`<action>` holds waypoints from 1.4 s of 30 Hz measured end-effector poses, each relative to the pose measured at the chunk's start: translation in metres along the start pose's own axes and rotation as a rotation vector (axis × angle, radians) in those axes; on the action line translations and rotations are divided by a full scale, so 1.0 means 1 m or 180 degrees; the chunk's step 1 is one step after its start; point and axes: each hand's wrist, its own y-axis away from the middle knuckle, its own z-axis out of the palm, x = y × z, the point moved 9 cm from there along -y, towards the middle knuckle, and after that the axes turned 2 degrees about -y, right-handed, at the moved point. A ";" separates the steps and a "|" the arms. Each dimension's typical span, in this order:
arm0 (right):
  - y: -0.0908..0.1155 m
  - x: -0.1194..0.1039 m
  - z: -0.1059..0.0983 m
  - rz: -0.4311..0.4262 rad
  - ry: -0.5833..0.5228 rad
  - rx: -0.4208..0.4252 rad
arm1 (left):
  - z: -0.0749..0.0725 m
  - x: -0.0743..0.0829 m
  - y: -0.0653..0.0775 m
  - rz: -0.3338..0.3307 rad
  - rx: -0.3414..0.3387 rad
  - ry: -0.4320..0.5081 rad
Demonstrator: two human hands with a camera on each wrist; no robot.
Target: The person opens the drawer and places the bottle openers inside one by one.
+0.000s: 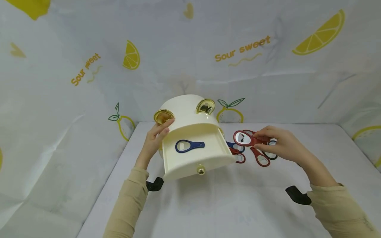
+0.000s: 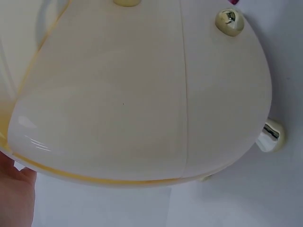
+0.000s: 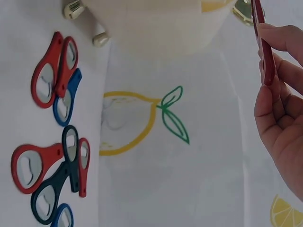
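A white rounded box [image 1: 187, 110] with gold ear-like discs stands in the middle, its drawer [image 1: 181, 168] pulled out. My left hand [image 1: 153, 138] holds the box's upper left edge by a gold ear; in the left wrist view the hand [image 2: 16, 189] shows at the rim, mostly out of frame. Inside the drawer lies a blue bottle opener [image 1: 190, 145]. My right hand [image 1: 281, 142] pinches a red bottle opener [image 1: 242, 138] by its handle, right of the box, above other openers. The right wrist view shows this red opener [image 3: 268, 64] edge-on between thumb and fingers.
Several more bottle openers lie on the table right of the box, among them a red one [image 3: 31, 165], a blue one [image 3: 64, 106] and a dark green one [image 3: 46, 201]. A gold knob [image 1: 201, 170] sticks out from the drawer front. Lemon-printed cloth [image 1: 172, 49] hangs close behind.
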 end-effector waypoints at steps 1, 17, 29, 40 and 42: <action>-0.004 -0.006 -0.001 -0.0053 -0.0027 0.0025 | 0.000 0.000 0.000 0.0002 -0.0002 -0.0008; -0.055 -0.073 0.029 -0.0575 -0.0547 -0.0082 | -0.004 -0.032 -0.003 -0.0089 0.0012 0.0034; -0.075 -0.091 0.066 -0.0381 -0.0699 -0.0449 | -0.001 -0.002 0.002 -0.0093 -0.0013 -0.0016; -0.086 -0.101 0.088 -0.0693 -0.0660 -0.0642 | -0.001 0.000 0.000 -0.0033 0.0012 0.0016; -0.087 -0.103 0.091 -0.0670 -0.0654 -0.0724 | -0.001 0.001 -0.001 -0.0006 0.0019 0.0015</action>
